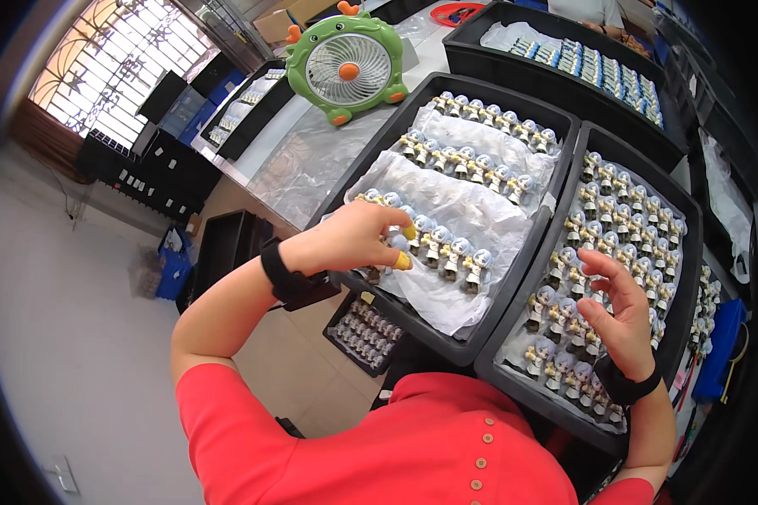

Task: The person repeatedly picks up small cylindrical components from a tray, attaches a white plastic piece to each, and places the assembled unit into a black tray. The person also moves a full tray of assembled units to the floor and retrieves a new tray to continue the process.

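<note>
Two black trays of small figurines sit side by side in front of the person in the head view. The left hand [345, 240] reaches over the left tray [446, 341], which is lined with crinkled white paper, and closes around a small pale figurine [397, 244] at the near row. Yellow finger cots cover at least two fingertips [403, 262], and these pinch the piece from either side, the fingers curled in narrowly around it. The figurine stands, or is lifted, just at the left end of its row; whether its base still touches the paper cannot be told.

The right hand [619, 316] hovers over the right tray [514, 370], palm turned inward, fingers loosely spread and holding nothing; its fingertips are near the figurines below but apparently apart from them.

Judging from this, a good pick calls for gripping the body rather than thin parts, lifting straight up so neighbours in the row stay standing, and keeping the paper from dragging along.

A green round desk fan [347, 67] stands beyond the trays, and a further tray [472, 55] of parts lies behind.
</note>
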`<action>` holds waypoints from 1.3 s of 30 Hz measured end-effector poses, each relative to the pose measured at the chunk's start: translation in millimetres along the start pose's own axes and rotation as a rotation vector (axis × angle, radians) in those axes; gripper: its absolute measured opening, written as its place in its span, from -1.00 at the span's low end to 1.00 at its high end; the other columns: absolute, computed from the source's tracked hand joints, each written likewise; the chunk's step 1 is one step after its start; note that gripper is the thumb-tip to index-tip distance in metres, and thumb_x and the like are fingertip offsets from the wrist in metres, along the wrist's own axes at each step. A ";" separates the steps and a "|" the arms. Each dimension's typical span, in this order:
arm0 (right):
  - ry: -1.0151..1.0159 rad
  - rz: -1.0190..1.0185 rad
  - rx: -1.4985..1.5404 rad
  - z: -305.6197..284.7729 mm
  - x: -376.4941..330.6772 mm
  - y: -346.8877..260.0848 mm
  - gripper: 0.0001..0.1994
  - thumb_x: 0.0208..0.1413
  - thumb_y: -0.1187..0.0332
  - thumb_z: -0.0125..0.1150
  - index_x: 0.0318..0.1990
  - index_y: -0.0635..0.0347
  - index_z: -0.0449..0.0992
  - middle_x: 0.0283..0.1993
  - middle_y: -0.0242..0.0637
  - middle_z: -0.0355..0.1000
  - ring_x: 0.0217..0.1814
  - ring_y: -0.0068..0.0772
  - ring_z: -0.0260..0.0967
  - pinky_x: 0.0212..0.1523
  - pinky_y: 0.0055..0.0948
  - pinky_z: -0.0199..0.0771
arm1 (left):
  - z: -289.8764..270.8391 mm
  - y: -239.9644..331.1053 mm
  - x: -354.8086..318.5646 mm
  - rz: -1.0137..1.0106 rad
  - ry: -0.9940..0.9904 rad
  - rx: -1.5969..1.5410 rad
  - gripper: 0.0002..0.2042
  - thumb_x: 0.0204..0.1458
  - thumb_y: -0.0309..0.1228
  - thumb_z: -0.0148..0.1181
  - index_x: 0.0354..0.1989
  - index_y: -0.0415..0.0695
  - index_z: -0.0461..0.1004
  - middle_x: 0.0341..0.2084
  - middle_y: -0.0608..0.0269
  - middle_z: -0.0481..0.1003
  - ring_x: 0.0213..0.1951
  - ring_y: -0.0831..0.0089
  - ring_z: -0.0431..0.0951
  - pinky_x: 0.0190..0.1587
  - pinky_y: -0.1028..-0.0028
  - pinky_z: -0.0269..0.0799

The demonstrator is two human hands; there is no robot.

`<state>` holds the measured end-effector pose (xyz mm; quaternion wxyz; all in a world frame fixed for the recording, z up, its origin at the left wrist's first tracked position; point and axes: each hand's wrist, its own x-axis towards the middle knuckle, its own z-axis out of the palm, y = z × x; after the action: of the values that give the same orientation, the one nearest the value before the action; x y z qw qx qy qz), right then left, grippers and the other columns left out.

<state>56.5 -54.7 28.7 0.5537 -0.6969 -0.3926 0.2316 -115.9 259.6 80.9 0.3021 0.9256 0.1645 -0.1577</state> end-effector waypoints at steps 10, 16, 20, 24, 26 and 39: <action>0.029 -0.055 -0.018 -4.6 -2.3 -0.5 -0.64 -0.02 0.44 0.24 -0.01 0.23 0.46 0.00 -0.27 0.42 -0.02 -0.49 0.34 -0.02 -0.52 0.28 | 28.9 -8.5 33.2 0.067 -0.178 0.447 -0.61 -0.27 -0.26 0.36 -0.33 -0.32 0.49 -0.44 -0.10 0.51 -0.31 0.02 0.53 -0.22 0.24 0.42; 0.052 -0.074 -0.028 -1.8 -3.1 -6.1 -0.69 -0.03 0.47 0.22 -0.07 0.24 0.49 -0.11 -0.27 0.47 -0.11 -0.49 0.38 -0.05 -0.53 0.30 | 31.2 -22.9 34.3 0.082 -0.191 0.443 -0.64 -0.25 -0.28 0.33 -0.35 -0.33 0.48 -0.48 -0.08 0.52 -0.34 0.04 0.54 -0.26 0.27 0.43; 0.062 -0.082 -0.105 3.7 -3.2 -1.2 -0.77 -0.04 0.48 0.22 -0.17 0.25 0.53 -0.23 -0.27 0.50 -0.17 -0.48 0.41 -0.11 -0.52 0.34 | 8.6 -3.0 22.1 -0.064 -0.248 0.248 -0.70 -0.20 -0.31 0.30 -0.40 -0.31 0.46 -0.57 0.02 0.52 -0.44 0.18 0.55 -0.34 0.36 0.43; -0.100 -0.112 -0.191 29.1 0.1 -10.7 -0.86 -0.09 0.51 0.26 -0.31 0.25 0.55 -0.37 -0.24 0.51 -0.30 -0.40 0.46 -0.27 -0.47 0.41 | 1.5 -7.7 16.8 -0.046 -0.204 0.193 -0.69 -0.17 -0.31 0.29 -0.37 -0.29 0.43 -0.61 0.10 0.50 -0.52 0.33 0.54 -0.44 0.42 0.41; -0.253 -0.182 -0.240 49.5 7.8 -16.3 -0.87 -0.11 0.50 0.28 -0.34 0.23 0.54 -0.39 -0.22 0.50 -0.32 -0.28 0.46 -0.31 -0.41 0.42 | 4.4 -26.6 15.4 0.017 -0.102 0.208 -0.65 -0.18 -0.31 0.31 -0.28 -0.28 0.41 -0.57 0.09 0.51 -0.53 0.34 0.54 -0.46 0.41 0.40; -0.637 -0.314 -0.894 138.9 69.5 -16.1 -0.93 -0.14 0.42 0.16 -0.44 0.16 0.50 -0.48 -0.17 0.41 -0.35 -0.08 0.39 -0.32 -0.18 0.36 | 3.8 -39.6 4.8 0.096 -0.055 0.024 -0.58 -0.21 -0.26 0.35 -0.27 -0.31 0.38 -0.46 -0.08 0.50 -0.37 0.09 0.54 -0.34 0.31 0.38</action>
<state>-12.7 84.3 13.0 0.0869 -0.6924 -0.6990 0.1565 -128.2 288.5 56.0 0.3027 0.9313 0.1093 -0.1705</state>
